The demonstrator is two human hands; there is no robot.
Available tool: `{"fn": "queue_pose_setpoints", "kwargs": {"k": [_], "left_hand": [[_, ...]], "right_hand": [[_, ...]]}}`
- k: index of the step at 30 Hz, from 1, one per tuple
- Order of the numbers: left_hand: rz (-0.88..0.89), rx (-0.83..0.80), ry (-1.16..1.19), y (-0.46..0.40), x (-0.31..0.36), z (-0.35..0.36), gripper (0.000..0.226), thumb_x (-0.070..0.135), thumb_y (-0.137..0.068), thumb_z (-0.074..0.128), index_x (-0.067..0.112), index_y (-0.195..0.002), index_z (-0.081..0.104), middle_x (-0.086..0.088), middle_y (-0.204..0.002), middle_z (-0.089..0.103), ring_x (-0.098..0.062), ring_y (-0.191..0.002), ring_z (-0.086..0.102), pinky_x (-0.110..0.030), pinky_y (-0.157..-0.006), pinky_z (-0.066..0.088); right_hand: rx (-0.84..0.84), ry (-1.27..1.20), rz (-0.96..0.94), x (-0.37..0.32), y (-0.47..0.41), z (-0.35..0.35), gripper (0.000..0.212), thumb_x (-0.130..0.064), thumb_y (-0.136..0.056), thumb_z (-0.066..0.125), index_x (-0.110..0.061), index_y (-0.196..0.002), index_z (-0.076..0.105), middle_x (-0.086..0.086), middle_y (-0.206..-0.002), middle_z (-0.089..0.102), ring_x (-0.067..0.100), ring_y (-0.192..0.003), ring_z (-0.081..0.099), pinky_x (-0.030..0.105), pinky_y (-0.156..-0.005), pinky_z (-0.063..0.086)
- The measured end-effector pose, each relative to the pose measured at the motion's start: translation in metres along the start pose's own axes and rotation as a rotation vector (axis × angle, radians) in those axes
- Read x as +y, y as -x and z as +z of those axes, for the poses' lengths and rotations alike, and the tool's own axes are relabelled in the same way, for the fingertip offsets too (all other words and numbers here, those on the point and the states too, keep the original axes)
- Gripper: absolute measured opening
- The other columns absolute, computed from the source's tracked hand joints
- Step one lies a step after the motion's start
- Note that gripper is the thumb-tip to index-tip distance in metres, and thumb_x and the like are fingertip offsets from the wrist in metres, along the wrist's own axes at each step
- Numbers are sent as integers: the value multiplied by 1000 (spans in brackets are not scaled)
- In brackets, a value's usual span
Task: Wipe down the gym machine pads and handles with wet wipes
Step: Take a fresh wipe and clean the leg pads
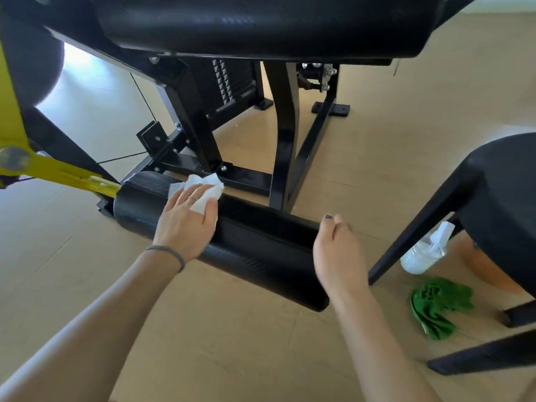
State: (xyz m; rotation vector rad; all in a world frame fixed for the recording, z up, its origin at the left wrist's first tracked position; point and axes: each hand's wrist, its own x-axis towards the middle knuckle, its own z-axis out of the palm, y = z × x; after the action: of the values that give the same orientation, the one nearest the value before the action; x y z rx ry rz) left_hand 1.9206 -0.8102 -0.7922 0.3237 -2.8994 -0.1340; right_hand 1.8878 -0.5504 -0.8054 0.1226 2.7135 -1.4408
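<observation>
Your left hand is flat on the roller pad, fingers spread and pressing the white wet wipe onto the top of it, up near the end where the yellow arm bolts on. Your right hand is sitting at the other end of the roller with loosely curled fingers, and honestly I can't tell if it's gripping the end or just hovering against it. If it isn't holding, I'd grab on, because that roller looks like it could spin under the wipe and you'd just be chasing it. Then drag the wipe in long strokes toward the free end and work around the underside too, since only the top is getting covered right now. The wipe looks a bit bunched, so flatten it out for more contact. The big seat pad above looks like the obvious next stop. The wipes bottle is on the floor under the black stool, next to a green cloth, if this 1 dries out.
</observation>
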Motion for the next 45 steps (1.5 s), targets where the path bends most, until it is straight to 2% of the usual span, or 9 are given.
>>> {"fn": "queue_pose_setpoints", "kwargs": {"k": [7, 10, 15, 18, 21, 28, 32, 35, 45], "left_hand": [[502, -119, 199, 48, 123, -1, 47, 38, -105, 35, 22, -148, 45, 11, -150, 45, -7, -141, 36, -33, -120, 25], [418, -68, 231, 29, 109, 1, 41, 35, -103, 38, 29, -140, 55, 14, -142, 54, -6, -131, 46, -25, -116, 29], [115, 33, 97, 6, 52, 1, 49, 39, -102, 28, 21, -133, 61, 4, -135, 61, -17, -127, 49, -31, -116, 31], [410, -17, 139, 32, 96, 4, 46, 34, -104, 32, 20, -143, 51, 4, -144, 53, -15, -132, 43, -35, -117, 29], [566, -75, 191, 42, 116, 5, 43, 30, -106, 38, 23, -147, 47, 9, -149, 47, -7, -142, 37, -32, -120, 25], [-74, 81, 125, 4, 5, 7, 49, 40, -101, 25, 23, -137, 55, 6, -142, 55, -14, -135, 43, -32, -121, 25], [252, 22, 217, 36, 68, 5, 46, 36, -103, 37, 20, -144, 48, 7, -144, 50, -13, -134, 43, -33, -120, 26], [481, -64, 208, 43, 89, 3, 47, 35, -104, 38, 23, -149, 44, 13, -150, 46, -3, -142, 34, -28, -123, 19], [-389, 177, 208, -8, -82, 14, 55, 41, -97, 21, 25, -145, 43, 2, -153, 37, -20, -144, 27, -39, -121, 20]], "right_hand": [[387, 24, -371, 27, 46, 31, 55, -33, -108, 25, -1, -136, 60, 17, -143, 57, 29, -136, 51, 45, -111, 44], [362, -75, -459, 38, 59, 33, 50, -25, -106, 29, 1, -142, 54, 12, -151, 49, 25, -147, 38, 43, -120, 34], [345, -125, -207, 9, 35, 14, 55, -35, -106, 24, -8, -149, 46, 2, -138, 57, 1, -126, 46, 19, -104, 30], [225, -129, -123, 6, 19, 14, 49, -32, -109, 25, -4, -130, 58, 8, -114, 62, 24, -112, 55, 25, -88, 35], [215, -166, -83, 6, 21, 18, 46, -30, -110, 25, -7, -129, 59, -2, -110, 59, 9, -105, 51, 14, -83, 29], [349, -99, -151, 16, 29, 30, 52, -34, -111, 26, -6, -146, 53, 8, -148, 54, 15, -140, 45, -6, -101, 15], [379, -84, -216, 21, 34, 32, 55, -35, -108, 26, -5, -145, 53, 9, -151, 51, 16, -145, 40, 10, -115, 21], [341, -108, -197, 23, 31, 31, 60, -41, -106, 22, -8, -146, 53, 5, -151, 51, 12, -143, 39, 1, -108, 15], [371, -106, -201, 20, 33, 34, 55, -36, -108, 25, -5, -142, 56, 8, -149, 53, 13, -142, 41, -1, -109, 15]]}}
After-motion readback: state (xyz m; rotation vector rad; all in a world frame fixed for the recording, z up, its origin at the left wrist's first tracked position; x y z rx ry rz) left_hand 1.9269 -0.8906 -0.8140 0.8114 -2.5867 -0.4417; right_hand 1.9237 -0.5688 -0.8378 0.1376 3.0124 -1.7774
